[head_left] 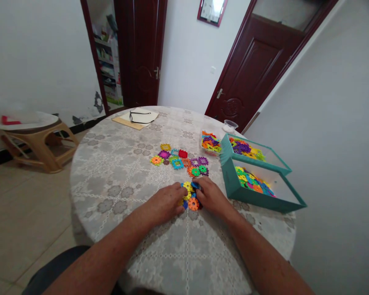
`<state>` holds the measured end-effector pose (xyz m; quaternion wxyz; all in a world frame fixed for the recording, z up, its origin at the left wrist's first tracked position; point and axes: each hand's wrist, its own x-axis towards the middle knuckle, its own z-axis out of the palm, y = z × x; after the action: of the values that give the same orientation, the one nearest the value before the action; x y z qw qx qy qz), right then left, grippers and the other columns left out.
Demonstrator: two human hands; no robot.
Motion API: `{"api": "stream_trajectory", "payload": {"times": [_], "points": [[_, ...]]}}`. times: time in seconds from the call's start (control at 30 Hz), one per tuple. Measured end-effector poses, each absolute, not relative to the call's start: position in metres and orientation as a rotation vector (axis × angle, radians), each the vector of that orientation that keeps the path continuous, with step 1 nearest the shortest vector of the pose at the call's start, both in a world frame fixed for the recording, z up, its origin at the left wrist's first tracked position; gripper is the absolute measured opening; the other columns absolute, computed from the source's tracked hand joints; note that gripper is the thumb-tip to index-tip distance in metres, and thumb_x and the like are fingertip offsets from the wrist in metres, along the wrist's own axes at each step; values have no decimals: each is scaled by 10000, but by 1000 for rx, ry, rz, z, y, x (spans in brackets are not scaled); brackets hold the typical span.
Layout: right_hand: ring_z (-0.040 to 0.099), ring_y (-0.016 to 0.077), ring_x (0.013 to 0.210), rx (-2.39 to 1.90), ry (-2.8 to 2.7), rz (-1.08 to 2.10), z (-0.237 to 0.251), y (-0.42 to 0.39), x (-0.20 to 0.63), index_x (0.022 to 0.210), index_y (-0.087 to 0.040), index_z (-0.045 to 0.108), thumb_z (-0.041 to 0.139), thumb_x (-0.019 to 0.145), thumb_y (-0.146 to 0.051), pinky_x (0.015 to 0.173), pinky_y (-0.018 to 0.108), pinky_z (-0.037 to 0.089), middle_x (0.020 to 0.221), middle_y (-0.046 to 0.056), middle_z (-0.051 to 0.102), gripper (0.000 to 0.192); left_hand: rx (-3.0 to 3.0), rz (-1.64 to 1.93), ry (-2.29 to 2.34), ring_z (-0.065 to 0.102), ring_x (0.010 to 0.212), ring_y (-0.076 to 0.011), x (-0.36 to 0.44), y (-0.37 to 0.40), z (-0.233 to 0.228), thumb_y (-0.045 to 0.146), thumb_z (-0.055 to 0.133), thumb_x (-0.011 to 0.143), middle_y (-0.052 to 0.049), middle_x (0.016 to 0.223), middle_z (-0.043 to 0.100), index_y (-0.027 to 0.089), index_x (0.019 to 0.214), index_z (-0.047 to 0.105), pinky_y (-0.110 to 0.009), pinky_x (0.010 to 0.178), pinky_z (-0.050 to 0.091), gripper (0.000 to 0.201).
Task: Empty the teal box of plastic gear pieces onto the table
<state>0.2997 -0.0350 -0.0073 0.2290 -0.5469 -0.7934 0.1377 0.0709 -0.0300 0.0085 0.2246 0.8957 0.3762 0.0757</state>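
Gear pieces [189, 196], a small flat cluster of yellow, blue and orange, on the surface [169, 254] close in front of the person, between the two hands. Look like thin plastic. Judged very light, fairly stiff with a little flex, smooth-faced, so apt to skid on the cloth. Notched edges should give fingertips some bite. Hard to break, probably, though a thin tooth might bend if forced. Best hold: pinch by the rim, thumb opposite fingers, faces left free; steady the neighbouring pieces close to where they meet.

Left hand [169, 199]: partly curled, fingertips touching the cluster's left side at the yellow; cannot tell whether it grips or merely steadies. Right hand [209, 192]: nearly closed, thumb and fingers apparently pinching a blue piece [195, 185] at the cluster's upper right. An orange disc [193, 204] lies uncovered at the near edge. Whether pieces are joined or just overlapping: cannot tell.

Just beyond, a loose spread of coloured shapes [177, 163], squares and discs. To the right, a clear tub [210, 153] and a green box [258, 201], both holding more. Far left, eyeglasses [140, 122] on paper [127, 122].
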Motion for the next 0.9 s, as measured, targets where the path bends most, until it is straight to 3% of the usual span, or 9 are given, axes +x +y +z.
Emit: {"api": "stream_trajectory", "payload": {"times": [0.17, 0.3, 0.47, 0.53, 0.7, 0.9], "points": [[644, 184, 1002, -1317, -2177, 567, -1, -42, 295, 1244, -214, 663, 562, 928, -142, 945, 325, 506, 1102, 53, 681, 339, 2461, 234, 1152, 628, 1091, -242, 72, -29, 4, 228, 658, 883, -78, 1198, 607, 236, 1149, 543, -354, 932, 502, 290], [639, 172, 897, -1352, -2180, 633, 14, -50, 313, 1349, -234, 612, 612, 957, -264, 841, 327, 534, 1234, 76, 657, 393, 2433, 251, 1243, 624, 1074, -238, 71, -28, 4, 231, 666, 889, -90, 1231, 583, 232, 1181, 525, -356, 920, 507, 324], [621, 258, 1172, -1426, -2386, 704, 29, -70, 323, 1516, -338, 468, 843, 796, -380, 1016, 406, 519, 1435, 80, 543, 813, 2418, 357, 1257, 615, 1147, -247, 69, -26, 2, 255, 696, 896, -111, 1340, 545, 237, 1353, 502, -360, 982, 499, 496], [578, 284, 1282, -1452, -2419, 674, 27, -73, 319, 1538, -348, 435, 863, 772, -359, 1090, 438, 479, 1476, 84, 503, 877, 2452, 366, 1218, 594, 1204, -263, 68, -23, -1, 255, 703, 903, -117, 1369, 557, 233, 1383, 507, -377, 1030, 479, 519], [517, 285, 1378, -1416, -2394, 615, 9, -60, 311, 1520, -300, 455, 760, 878, -308, 1154, 464, 420, 1466, 113, 519, 711, 2526, 321, 1128, 600, 1164, -272, 68, -17, -4, 261, 706, 908, -107, 1304, 626, 212, 1247, 619, -397, 1022, 476, 353], [492, 275, 1405, -1352, -2369, 491, 2, -53, 301, 1499, -250, 472, 673, 936, -262, 1182, 459, 391, 1433, 129, 547, 598, 2531, 358, 1063, 607, 1122, -259, 71, -15, -4, 248, 735, 880, -92, 1225, 655, 200, 1182, 661, -379, 998, 481, 315]]}}
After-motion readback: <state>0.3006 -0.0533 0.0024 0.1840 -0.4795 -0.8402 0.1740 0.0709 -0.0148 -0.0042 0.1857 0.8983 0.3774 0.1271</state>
